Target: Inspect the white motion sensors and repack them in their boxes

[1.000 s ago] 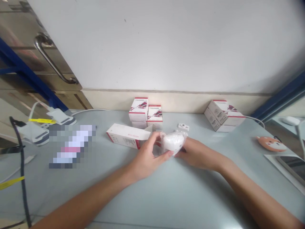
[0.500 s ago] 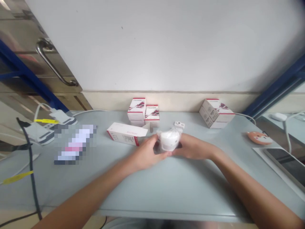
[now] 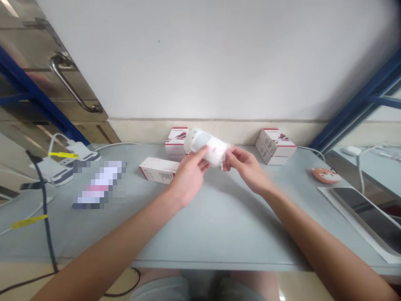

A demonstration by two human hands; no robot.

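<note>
Held: one white item wrapped in a clear plastic bag (image 3: 208,146), lifted above the tabletop (image 3: 219,238) with its long side lying across your view; the plastic hid what the item was. Your left hand (image 3: 188,177) made a narrow grip on the bag's left part, with its fingertips (image 3: 202,153) pressed against the plastic. Your right hand (image 3: 246,169) made a narrow grip on the bag's right end. Listed from the bag outward: an upright white carton with red trim (image 3: 175,142) stood just behind and left of it, partly covered from your view. A white carton lying on its side (image 3: 158,170) sat lower left of the bag, just beside your left hand. Well right of the bag stood an angled white carton (image 3: 275,146), then a fox-faced orange object (image 3: 326,175), and farther right a dark-screened tablet (image 3: 369,213). Well left of the bag lay a pixelated object (image 3: 98,184), too obscured to name, with a white device (image 3: 78,151) beyond it.
</note>
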